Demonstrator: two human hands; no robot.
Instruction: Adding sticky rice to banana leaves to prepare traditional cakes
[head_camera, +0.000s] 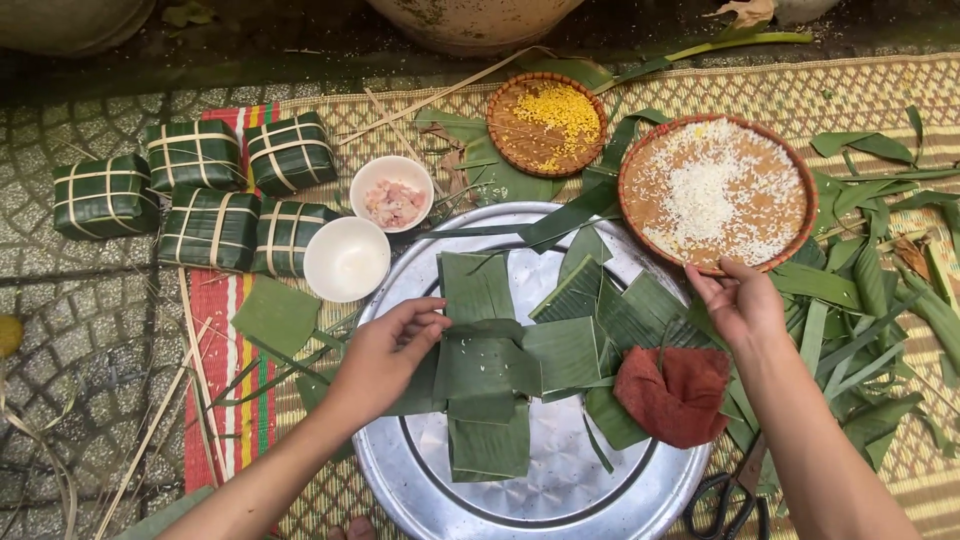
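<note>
Item: crossed banana leaf strips (487, 365), laid flat at the centre of a round metal tray (560, 500) on a woven mat (860, 90). Left hand (385, 352): half open, fingers curved, fingertips resting on the left edge of the strips, gripping nothing. Right hand (740, 300): fingers curled over the near rim of the rice basket (712, 192), which sits to the far right of the tray and partly over its edge. Adjacent: folded leaf pieces (600, 310) just right of the strips; red cloth (678, 392) near right; two white bowls (347, 258), one empty, one with pinkish meat; mung bean basket (546, 122) far centre; five tied leaf parcels (205, 185) far left; scissors (730, 505) at near edge. Hazards, as judged: the basket, held at one rim only, may tip and shed grains over tray and mat; the strips, pinned on one side alone, may slide out of their cross; a stiff leaf may split along its veins if pressed hard
</note>
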